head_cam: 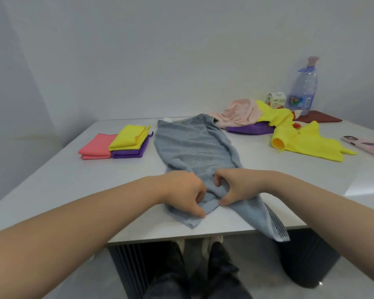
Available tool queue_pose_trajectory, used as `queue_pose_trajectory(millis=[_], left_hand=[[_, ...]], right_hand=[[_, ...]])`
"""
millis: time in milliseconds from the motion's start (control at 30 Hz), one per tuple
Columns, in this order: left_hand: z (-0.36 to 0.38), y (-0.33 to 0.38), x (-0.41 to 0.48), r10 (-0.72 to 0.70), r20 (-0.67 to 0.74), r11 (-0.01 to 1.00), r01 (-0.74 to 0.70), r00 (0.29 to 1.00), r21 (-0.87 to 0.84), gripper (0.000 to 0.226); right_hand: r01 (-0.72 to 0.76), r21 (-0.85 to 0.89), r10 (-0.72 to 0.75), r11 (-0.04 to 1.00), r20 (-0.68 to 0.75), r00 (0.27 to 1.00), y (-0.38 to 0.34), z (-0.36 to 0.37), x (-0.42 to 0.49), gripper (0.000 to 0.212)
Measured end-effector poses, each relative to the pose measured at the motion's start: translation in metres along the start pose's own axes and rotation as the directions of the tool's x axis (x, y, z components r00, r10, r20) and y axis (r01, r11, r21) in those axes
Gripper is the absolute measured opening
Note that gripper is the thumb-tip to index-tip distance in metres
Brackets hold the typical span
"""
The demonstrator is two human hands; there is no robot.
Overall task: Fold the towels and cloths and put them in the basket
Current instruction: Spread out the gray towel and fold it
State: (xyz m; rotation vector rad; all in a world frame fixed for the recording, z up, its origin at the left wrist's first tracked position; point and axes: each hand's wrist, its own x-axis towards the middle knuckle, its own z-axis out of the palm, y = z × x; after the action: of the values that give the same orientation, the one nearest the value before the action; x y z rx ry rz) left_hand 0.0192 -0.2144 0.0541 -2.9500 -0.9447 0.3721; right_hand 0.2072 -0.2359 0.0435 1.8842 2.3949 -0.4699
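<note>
- My left hand (185,192) pinches the near end of the grey towel (194,149), thumb and fingers closed on a bunched fold of it close to the table edge.
- My right hand (235,186) grips the same towel just beside the left, fingers curled into the fabric and thumb pressed down on a small flap.
- The two hands are almost touching, with only a narrow ridge of towel between them.
- The grey towel lies lengthwise on the white table (52,180), running away from me toward the wall; its near right corner, with dark stripes, hangs over the table edge.
- To the left of the towel sit the folded cloths: a pink one (95,147), with a purple one (130,152) touching its right side and a yellow one (129,137) stacked on the purple.
- Far right, an unfolded heap: a pale pink towel (240,115) resting on another purple cloth (251,128), and a loose yellow cloth (300,139) spread in front of them.
- Behind the heap stand a large water bottle (303,89) and a small carton (275,99); a dark red flat item (320,119) lies near the bottle.
- A phone in a pink case (367,145) rests at the right edge of the table.
- I cannot see a basket anywhere.
</note>
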Motion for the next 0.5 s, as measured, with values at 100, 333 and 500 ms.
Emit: queue_pose_trajectory(millis=[100,333,500], left_hand=[[-0.01,0.003,-0.002,-0.015,0.059,1.0,0.014,0.998,0.009,0.009],[-0.04,-0.033,-0.005,-0.148,0.455,0.987,0.163,0.878,0.004,0.014],[-0.041,-0.036,0.008,-0.097,0.545,0.943,0.251,0.833,-0.217,0.009]], right_hand=[[0.034,0.023,-0.031,0.999,-0.1,0.995,0.008,-0.003,0.001,0.019],[-0.235,0.019,0.231,0.972,-0.272,0.934,0.056,-0.048,-0.004,0.022],[-0.091,-0.007,0.086,0.996,-0.24,0.967,0.025,-0.047,-0.013,0.021]])
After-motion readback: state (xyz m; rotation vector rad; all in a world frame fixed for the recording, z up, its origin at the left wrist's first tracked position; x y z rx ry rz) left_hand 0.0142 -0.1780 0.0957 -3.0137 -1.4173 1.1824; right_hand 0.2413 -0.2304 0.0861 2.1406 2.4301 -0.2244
